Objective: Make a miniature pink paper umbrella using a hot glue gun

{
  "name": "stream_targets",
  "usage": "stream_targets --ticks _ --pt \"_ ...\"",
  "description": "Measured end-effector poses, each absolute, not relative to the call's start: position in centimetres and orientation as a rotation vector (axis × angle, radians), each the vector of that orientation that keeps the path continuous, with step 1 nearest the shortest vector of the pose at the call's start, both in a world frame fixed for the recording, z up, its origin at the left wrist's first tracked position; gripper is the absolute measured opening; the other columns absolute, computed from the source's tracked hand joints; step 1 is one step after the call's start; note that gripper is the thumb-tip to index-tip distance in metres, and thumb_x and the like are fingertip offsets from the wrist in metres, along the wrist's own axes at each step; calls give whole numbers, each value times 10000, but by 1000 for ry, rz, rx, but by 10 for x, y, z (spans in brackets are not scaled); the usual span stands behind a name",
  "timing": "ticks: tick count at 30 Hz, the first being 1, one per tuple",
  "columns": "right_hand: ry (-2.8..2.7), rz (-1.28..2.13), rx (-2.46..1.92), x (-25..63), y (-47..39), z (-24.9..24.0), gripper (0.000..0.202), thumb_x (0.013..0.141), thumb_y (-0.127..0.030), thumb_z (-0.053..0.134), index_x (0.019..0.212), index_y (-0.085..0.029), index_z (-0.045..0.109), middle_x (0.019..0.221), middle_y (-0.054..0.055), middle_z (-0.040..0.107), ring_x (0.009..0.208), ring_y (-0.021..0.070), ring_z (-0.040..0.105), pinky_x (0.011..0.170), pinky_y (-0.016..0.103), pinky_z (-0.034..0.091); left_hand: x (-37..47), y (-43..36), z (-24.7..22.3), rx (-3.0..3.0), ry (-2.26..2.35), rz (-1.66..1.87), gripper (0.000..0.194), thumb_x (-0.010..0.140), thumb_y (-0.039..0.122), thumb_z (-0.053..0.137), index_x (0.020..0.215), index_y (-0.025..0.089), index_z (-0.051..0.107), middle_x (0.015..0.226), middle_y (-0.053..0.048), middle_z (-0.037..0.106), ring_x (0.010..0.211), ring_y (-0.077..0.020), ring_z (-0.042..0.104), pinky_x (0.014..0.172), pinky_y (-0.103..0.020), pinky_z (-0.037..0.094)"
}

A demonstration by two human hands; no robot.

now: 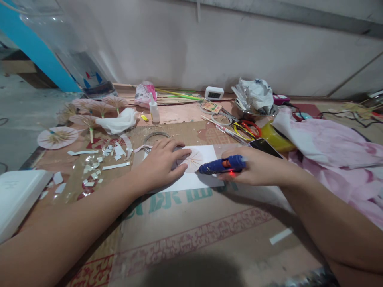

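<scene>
My right hand (257, 165) is wrapped round a blue hot glue gun (214, 166) with a red light glowing on it. The gun's nozzle points left, at the lower right edge of a pale round paper disc (195, 158) with thin ribs spreading from its middle. My left hand (163, 163) lies with fingers apart over the left side of the disc, covering part of it. Beneath both is a white sheet of paper (203, 182) on printed cardboard (185, 227). Whether glue is coming out is too small to see.
Small paper umbrellas (58, 137) stand at the left behind white paper scraps (116, 165). A glue bottle (154, 109), scissors (251, 129), a metal bowl (255, 113) with plastic bags and a white digital clock (214, 93) line the back. Pink fabric (335, 139) lies right.
</scene>
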State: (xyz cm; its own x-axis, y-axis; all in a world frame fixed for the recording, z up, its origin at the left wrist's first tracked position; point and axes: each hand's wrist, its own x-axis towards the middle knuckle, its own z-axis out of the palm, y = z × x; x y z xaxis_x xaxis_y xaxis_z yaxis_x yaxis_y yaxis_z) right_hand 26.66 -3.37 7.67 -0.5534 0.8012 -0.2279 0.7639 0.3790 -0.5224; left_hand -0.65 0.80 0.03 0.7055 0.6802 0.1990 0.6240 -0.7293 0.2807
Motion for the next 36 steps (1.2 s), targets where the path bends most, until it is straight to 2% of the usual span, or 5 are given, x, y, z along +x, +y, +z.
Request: stream_targets --ticks 11,16,24,29,36 --pt "-2329 1155 -1430 283 -28 84 389 813 -517 733 1053 -213 769 957 45 772 856 219 694 746 303 524 -6 8 1 2719 1057 420 406 984 402 514 1332 246 651 1365 -108 576 1266 -321 490 1126 -549 373" --pt "-1756 882 -1607 297 -7 68 489 711 -642 786 771 -182 633 595 21 622 563 169 598 535 279 482 -6 8 0 2709 1047 433 409 979 397 522 1339 230 622 1376 -104 582 1275 -312 494 1135 -532 370" --pt "-1279 938 -1673 297 20 23 736 613 -914 666 813 -217 542 609 31 604 483 164 567 429 278 441 -9 5 0 2742 1152 450 632 968 444 566 1498 132 419 1477 -169 521 1381 -336 434 1192 -536 307" --pt "-1355 980 -1715 289 38 22 631 731 -823 675 748 -200 571 561 8 580 476 128 516 432 252 394 -12 9 4 2815 1102 569 463 1009 507 498 1314 176 608 1373 -130 602 1287 -307 506 1149 -510 359" --pt "-1326 1170 -1613 261 74 30 390 869 -565 732 850 -201 592 604 -23 600 450 107 532 406 230 423 -47 46 24 2862 1391 705 300 986 329 494 1015 213 769 1065 -105 705 1027 -291 620 898 -454 478"
